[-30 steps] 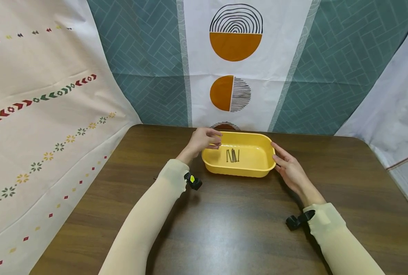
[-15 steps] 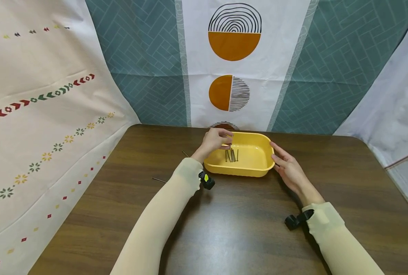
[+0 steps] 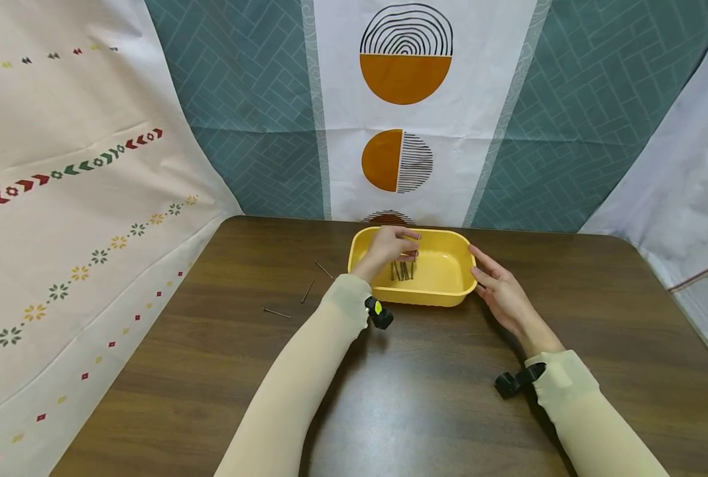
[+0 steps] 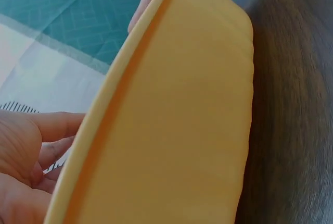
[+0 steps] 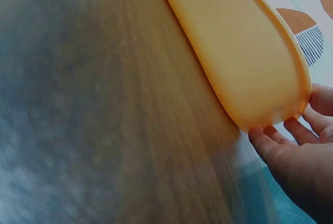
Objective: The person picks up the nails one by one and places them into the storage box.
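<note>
A yellow plastic tray [image 3: 446, 271] stands at the far side of the table, with several dark nails [image 3: 404, 271] lying side by side on its floor. Above them, inside the rim, my left hand [image 3: 386, 246] pinches a thin nail [image 3: 417, 244] held roughly upright at the fingertips. In the left wrist view the tray wall hides that nail, and only part of the left hand [image 4: 23, 151] shows behind the rim. My right hand [image 3: 503, 291] touches the tray's right end; its fingertips rest against the outer wall [image 5: 260, 78] in the right wrist view.
Three loose nails lie on the brown wooden table [image 3: 425, 397] left of the tray: one nail [image 3: 324, 269] nearest it, another nail [image 3: 307, 291] and a third nail [image 3: 277, 313] farther left. A patterned curtain [image 3: 258, 132] hangs behind the table's far edge.
My left hand has moved rightward over the tray with its nail, from the left rim to above the lying nails. Loose nails its arm covered now show. The right hand stays at the tray.
</note>
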{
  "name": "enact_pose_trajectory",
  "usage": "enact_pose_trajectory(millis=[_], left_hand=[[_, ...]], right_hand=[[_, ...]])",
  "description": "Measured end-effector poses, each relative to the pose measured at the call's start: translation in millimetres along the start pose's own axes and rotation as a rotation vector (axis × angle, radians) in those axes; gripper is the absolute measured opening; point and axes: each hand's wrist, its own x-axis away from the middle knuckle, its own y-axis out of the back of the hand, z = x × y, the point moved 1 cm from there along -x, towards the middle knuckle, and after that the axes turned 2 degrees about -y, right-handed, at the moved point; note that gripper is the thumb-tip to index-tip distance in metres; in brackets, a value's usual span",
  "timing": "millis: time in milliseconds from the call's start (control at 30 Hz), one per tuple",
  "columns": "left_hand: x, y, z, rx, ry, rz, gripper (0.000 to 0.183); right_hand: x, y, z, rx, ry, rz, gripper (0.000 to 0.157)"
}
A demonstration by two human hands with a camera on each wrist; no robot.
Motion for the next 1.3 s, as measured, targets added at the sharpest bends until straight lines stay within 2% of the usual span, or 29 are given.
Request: enact_pose_trajectory(millis=[300,433,867,1300], left_hand=[[-5.0,-16.2,12.4,-0.022,0.034,-0.060,0.022],[-4.1,-16.2,17.4,-0.063,0.032,-0.071,0.021],[-4.3,-20.9,18.6,-0.242,0.018,-0.076,0.018],[-0.8,-20.1,18.4,-0.313,-0.024,-0.057,0.021]], right_hand=[[-0.4,1.3,-2.1,0.007,0.016,0.017,0.059],[-1.4,0.1,-3.1,0.006,0.018,0.022,0.059],[-0.9,1.5,-2.1,0.009,0.020,0.017,0.059],[-0.9,1.6,-2.5,0.003,0.025,0.020,0.060]])
